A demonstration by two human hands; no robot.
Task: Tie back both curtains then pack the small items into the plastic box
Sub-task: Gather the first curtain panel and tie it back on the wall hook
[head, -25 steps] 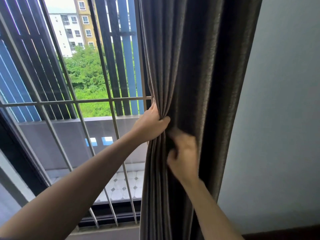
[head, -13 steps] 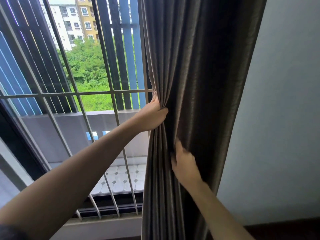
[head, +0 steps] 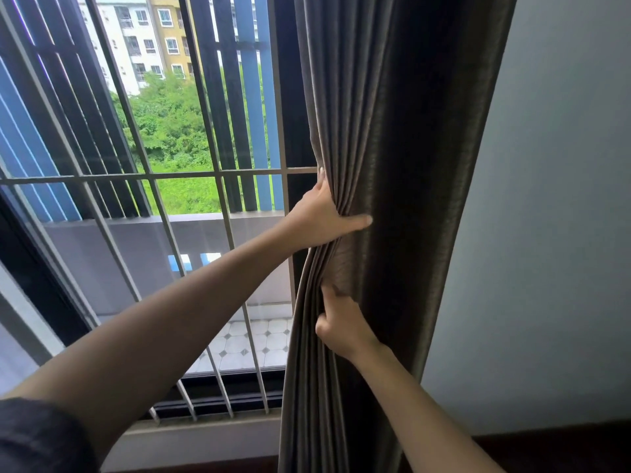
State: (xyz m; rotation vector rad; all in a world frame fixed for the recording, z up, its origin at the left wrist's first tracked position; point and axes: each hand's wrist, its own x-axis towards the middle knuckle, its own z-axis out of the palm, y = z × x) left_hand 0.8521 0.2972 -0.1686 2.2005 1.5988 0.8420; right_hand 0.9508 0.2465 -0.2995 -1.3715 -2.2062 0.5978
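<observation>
Head view: grey-brown curtain [head: 392, 131] hangs at R edge of window, btwn window grille [head: 218, 172] and wall [head: 546, 199], pleats bunched at mid-height. L hand [head: 317, 216] grips the bunch at its window-side edge, w/ thumb across the front and fingers wrapped behind. R hand [head: 341, 326] is just below, touching the folds: index straight up along a pleat, thumb out sideways, other fingers hidden in fabric, so can't tell its grip.
</observation>
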